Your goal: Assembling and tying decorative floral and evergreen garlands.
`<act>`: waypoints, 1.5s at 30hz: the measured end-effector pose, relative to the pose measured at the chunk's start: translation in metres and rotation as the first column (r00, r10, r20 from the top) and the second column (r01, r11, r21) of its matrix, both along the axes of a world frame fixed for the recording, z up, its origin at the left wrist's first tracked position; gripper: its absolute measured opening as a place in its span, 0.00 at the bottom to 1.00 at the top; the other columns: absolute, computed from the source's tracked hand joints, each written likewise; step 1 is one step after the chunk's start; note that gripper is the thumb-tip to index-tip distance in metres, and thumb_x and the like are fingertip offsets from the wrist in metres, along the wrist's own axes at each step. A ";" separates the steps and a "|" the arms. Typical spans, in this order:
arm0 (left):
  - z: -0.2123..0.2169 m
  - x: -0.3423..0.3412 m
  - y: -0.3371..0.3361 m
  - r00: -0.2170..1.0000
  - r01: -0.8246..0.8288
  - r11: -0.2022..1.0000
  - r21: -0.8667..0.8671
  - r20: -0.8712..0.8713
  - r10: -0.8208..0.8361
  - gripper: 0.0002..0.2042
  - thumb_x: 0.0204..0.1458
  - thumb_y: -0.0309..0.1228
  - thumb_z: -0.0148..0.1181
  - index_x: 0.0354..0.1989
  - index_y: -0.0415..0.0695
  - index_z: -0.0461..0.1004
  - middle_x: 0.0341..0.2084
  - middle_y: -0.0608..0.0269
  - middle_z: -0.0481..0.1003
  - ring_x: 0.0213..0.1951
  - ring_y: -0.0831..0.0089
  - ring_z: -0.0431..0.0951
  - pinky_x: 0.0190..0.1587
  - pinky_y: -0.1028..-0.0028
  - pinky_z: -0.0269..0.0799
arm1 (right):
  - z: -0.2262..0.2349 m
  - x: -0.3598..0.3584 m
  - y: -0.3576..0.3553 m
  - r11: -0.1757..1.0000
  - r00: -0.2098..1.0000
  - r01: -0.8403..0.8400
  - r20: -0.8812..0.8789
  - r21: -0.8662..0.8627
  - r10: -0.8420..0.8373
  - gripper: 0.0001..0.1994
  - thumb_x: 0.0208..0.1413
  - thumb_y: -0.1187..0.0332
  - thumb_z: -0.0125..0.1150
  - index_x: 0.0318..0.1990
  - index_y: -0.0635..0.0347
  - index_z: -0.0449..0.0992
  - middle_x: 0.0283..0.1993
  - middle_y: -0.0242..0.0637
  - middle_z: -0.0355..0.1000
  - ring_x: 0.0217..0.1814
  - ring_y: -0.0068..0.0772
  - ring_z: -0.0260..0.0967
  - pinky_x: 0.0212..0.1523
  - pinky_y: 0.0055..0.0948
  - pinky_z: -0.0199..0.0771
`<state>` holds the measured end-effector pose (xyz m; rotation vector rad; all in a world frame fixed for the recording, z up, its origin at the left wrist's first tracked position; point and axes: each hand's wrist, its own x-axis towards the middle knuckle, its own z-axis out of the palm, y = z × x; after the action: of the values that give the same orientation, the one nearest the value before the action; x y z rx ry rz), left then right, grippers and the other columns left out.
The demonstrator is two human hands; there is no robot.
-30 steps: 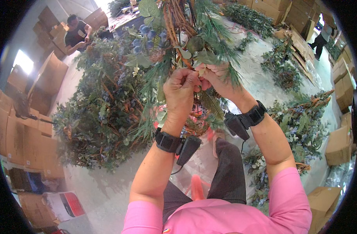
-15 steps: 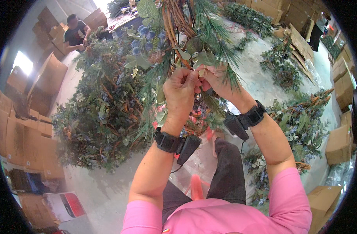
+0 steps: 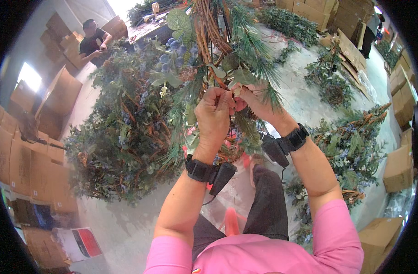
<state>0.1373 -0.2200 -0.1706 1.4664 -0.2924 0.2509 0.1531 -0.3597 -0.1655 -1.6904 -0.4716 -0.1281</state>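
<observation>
In front of me hangs an artificial foliage garland with a bundle of brown vine twigs point(image 3: 206, 34), green pine needles point(image 3: 254, 43), blue berries point(image 3: 173, 54) and broad round leaves point(image 3: 178, 21). My left hand point(image 3: 212, 116) and my right hand point(image 3: 263, 106) meet at the lower end of the twigs. Both are closed, thumbs and fingers pinched together almost touching. Whatever lies between the fingertips is too small and covered to name. Pine sprigs partly overlap my right hand. Each wrist wears a black strap with a box-shaped device.
A large heap of similar foliage point(image 3: 126, 132) lies to the left, more garlands point(image 3: 350, 146) to the right. Cardboard boxes point(image 3: 26, 164) line both sides. At the far left a person point(image 3: 92, 41) sits behind the heap; another person point(image 3: 371, 34) stands far right.
The garland and both my hands sit slightly further right and lower in the picture, still pinched together. The person at far left has brought their hands up closer to the body.
</observation>
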 end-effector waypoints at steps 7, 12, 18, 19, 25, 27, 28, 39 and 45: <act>-0.005 -0.001 -0.002 1.000 -0.012 0.997 -0.072 -0.004 0.012 0.04 0.53 0.27 0.52 0.29 0.39 0.69 0.19 0.68 0.71 0.21 0.84 0.69 0.23 0.84 0.67 | -0.001 -0.001 0.000 0.997 0.999 -0.007 0.040 0.073 0.004 0.09 0.56 0.65 0.49 0.36 0.61 0.71 0.28 0.27 0.69 0.26 0.15 0.65 0.28 0.18 0.67; -0.005 -0.003 0.002 1.000 -0.007 0.996 -0.093 0.011 0.008 0.04 0.52 0.26 0.53 0.30 0.39 0.70 0.20 0.68 0.72 0.22 0.83 0.71 0.25 0.83 0.68 | 0.003 -0.007 -0.002 0.998 1.000 0.005 -0.012 0.069 -0.005 0.10 0.53 0.69 0.50 0.41 0.64 0.70 0.25 0.31 0.69 0.21 0.19 0.67 0.24 0.20 0.69; 0.020 -0.067 0.030 0.931 -0.279 0.909 0.310 0.321 0.177 0.06 0.48 0.23 0.55 0.34 0.37 0.71 0.27 0.61 0.74 0.31 0.73 0.73 0.36 0.75 0.69 | -0.008 -0.052 -0.040 0.955 0.972 0.222 -0.120 0.198 -0.201 0.10 0.55 0.69 0.49 0.38 0.66 0.72 0.23 0.33 0.69 0.21 0.21 0.68 0.22 0.19 0.70; 0.019 -0.074 0.037 0.935 -0.264 0.915 0.306 0.314 0.165 0.06 0.48 0.23 0.55 0.34 0.37 0.71 0.27 0.61 0.74 0.31 0.73 0.73 0.36 0.75 0.69 | -0.018 -0.057 -0.052 0.926 0.947 0.310 -0.159 0.216 -0.280 0.09 0.55 0.70 0.49 0.38 0.66 0.72 0.23 0.34 0.69 0.21 0.21 0.68 0.22 0.19 0.69; 0.030 -0.069 0.071 0.482 -0.868 0.338 0.365 0.783 0.393 0.20 0.45 0.26 0.58 0.48 0.40 0.63 0.39 0.54 0.70 0.41 0.58 0.70 0.44 0.64 0.65 | 0.003 -0.074 -0.056 0.919 0.930 0.359 -0.146 0.164 -0.337 0.07 0.54 0.73 0.48 0.36 0.64 0.73 0.24 0.34 0.70 0.20 0.20 0.68 0.20 0.17 0.66; 0.023 -0.069 0.079 0.735 -0.678 0.517 0.522 0.507 0.451 0.20 0.44 0.26 0.58 0.47 0.39 0.64 0.36 0.55 0.71 0.36 0.61 0.71 0.39 0.66 0.67 | 0.002 -0.071 -0.046 0.901 0.897 0.428 -0.160 0.078 -0.412 0.09 0.52 0.70 0.52 0.35 0.66 0.73 0.28 0.39 0.71 0.25 0.25 0.70 0.25 0.20 0.68; 0.015 -0.068 0.086 0.894 -0.426 0.690 0.585 0.155 0.421 0.19 0.44 0.26 0.58 0.47 0.39 0.65 0.32 0.55 0.72 0.31 0.64 0.73 0.34 0.69 0.69 | -0.005 -0.066 -0.040 0.903 0.900 0.423 -0.155 0.081 -0.407 0.09 0.52 0.70 0.52 0.35 0.66 0.73 0.28 0.39 0.71 0.25 0.25 0.70 0.25 0.20 0.68; 0.000 -0.063 0.098 0.938 -0.335 0.784 0.522 0.109 0.328 0.19 0.41 0.28 0.56 0.43 0.34 0.69 0.32 0.54 0.71 0.35 0.65 0.71 0.39 0.72 0.66 | -0.003 -0.039 0.016 0.704 0.841 0.489 0.065 -0.516 -0.537 0.38 0.36 0.53 0.65 0.53 0.66 0.59 0.47 0.55 0.66 0.52 0.51 0.62 0.52 0.36 0.61; 0.003 -0.064 0.110 0.914 -0.401 0.759 0.512 0.174 0.366 0.19 0.40 0.26 0.54 0.44 0.36 0.69 0.35 0.48 0.71 0.39 0.57 0.72 0.43 0.67 0.66 | 0.009 -0.051 -0.030 0.692 0.906 0.369 0.074 -0.620 -0.416 0.30 0.38 0.60 0.64 0.49 0.63 0.61 0.43 0.50 0.69 0.45 0.47 0.67 0.46 0.35 0.65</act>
<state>0.0730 -0.1103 -0.1680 2.0867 -0.1059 0.5864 0.1021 -0.3901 -0.1560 -2.4399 -0.0708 -0.2423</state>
